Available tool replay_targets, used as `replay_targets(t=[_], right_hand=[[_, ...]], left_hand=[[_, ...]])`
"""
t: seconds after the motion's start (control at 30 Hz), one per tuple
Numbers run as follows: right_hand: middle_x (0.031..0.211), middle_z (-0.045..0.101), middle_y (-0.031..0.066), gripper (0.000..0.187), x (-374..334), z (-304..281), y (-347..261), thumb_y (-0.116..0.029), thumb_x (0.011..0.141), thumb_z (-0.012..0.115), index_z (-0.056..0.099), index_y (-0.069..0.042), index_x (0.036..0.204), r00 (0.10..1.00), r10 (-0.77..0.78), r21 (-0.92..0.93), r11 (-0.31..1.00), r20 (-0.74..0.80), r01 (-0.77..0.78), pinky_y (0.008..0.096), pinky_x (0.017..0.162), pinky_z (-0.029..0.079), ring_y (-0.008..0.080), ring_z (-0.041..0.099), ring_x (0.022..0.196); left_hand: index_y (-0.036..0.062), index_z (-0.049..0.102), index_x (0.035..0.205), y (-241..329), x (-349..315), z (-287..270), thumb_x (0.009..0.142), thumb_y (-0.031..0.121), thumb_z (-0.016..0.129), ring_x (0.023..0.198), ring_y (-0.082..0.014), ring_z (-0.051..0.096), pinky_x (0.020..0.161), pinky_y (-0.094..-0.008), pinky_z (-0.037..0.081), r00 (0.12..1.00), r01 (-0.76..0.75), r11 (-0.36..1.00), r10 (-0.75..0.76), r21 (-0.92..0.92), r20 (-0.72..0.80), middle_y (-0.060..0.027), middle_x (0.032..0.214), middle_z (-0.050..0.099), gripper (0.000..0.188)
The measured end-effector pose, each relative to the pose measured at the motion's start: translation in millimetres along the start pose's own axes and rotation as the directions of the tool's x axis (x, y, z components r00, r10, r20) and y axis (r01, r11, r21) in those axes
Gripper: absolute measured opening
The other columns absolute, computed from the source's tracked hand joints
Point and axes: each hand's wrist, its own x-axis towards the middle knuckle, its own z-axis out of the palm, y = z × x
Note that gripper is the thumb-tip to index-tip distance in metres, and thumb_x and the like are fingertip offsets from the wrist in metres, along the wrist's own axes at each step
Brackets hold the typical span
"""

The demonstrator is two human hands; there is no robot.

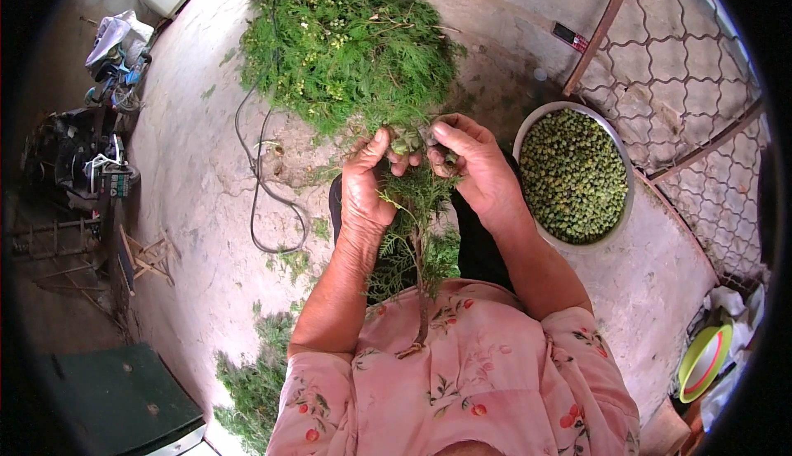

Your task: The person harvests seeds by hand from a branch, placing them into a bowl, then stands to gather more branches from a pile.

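Both hands meet in front of my lap over a leafy evergreen branch [421, 250], its woody stem pointing back toward my pink flowered shirt. My left hand [368, 182] is closed on the leafy end of the branch, thumb up, beside a small cluster of green cones [404, 142]. Just right of it, my right hand [478, 161] has its fingers curled and its thumb pressed inward. Small round green cones seem to lie in those fingers, partly hidden. To the right stands a round metal basin [631, 184] full of picked green cones [573, 175].
A big heap of cut evergreen branches [346, 51] lies ahead, with a black cable [257, 184] along its left. More greenery [257, 373] is at lower left. A metal lattice [660, 68] stands at right, near a phone [569, 37]. A small wooden stool [147, 258] is at left.
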Motion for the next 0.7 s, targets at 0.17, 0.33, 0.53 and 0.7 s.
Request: replay_targets(t=[0.17, 0.33, 0.53, 0.7], right_hand=[[0.076, 0.059, 0.0026, 0.011, -1, 6, 2, -0.006, 0.076, 0.061, 0.057, -0.001, 0.085, 0.995, -0.043, -0.209, 0.976, 0.096, 0.062, 0.0223, 0.063, 0.042, 0.0101, 0.056, 0.067], [0.076, 0.059, 0.0032, 0.015, 7, 16, 14, -0.003, 0.070, 0.066, 0.057, 0.000, 0.082, 0.981, -0.080, -0.311, 0.941, 0.179, 0.134, 0.0235, 0.066, 0.043, 0.0110, 0.056, 0.071], [0.076, 0.060, 0.0053, 0.015, 4, 20, 9, -0.005, 0.072, 0.064, 0.057, 0.002, 0.084, 0.966, -0.192, -0.411, 0.877, 0.174, 0.248, 0.0250, 0.064, 0.045, 0.0128, 0.057, 0.066], [0.069, 0.047, -0.0013, 0.014, 10, -19, -10, -0.012, 0.081, 0.057, 0.053, -0.003, 0.091, 0.991, -0.026, -0.084, 0.996, 0.133, 0.038, 0.0218, 0.052, 0.034, 0.0087, 0.046, 0.062]], left_hand=[[0.0030, 0.055, 0.086, -2, -1, 8, 0.079, 0.025, 0.059, 0.054, -0.0138, 0.039, 0.056, -0.0257, 0.037, 0.980, 0.054, 0.998, -0.047, 0.032, -0.194, -0.0009, 0.061, 0.046, 0.023], [0.0053, 0.056, 0.088, 2, 2, 0, 0.078, 0.024, 0.061, 0.059, -0.0127, 0.045, 0.054, -0.0244, 0.037, 0.964, 0.076, 0.989, -0.041, 0.128, -0.262, -0.0015, 0.069, 0.052, 0.021], [0.0045, 0.051, 0.083, 1, 3, 2, 0.075, 0.016, 0.065, 0.058, -0.0121, 0.046, 0.054, -0.0230, 0.034, 0.974, 0.016, 0.968, 0.042, 0.250, -0.223, -0.0003, 0.065, 0.051, 0.019], [0.0086, 0.051, 0.070, 1, 9, -18, 0.070, 0.027, 0.069, 0.054, -0.0132, 0.042, 0.062, -0.0285, 0.038, 0.977, 0.007, 0.958, 0.055, 0.288, -0.205, -0.0012, 0.060, 0.050, 0.026]])
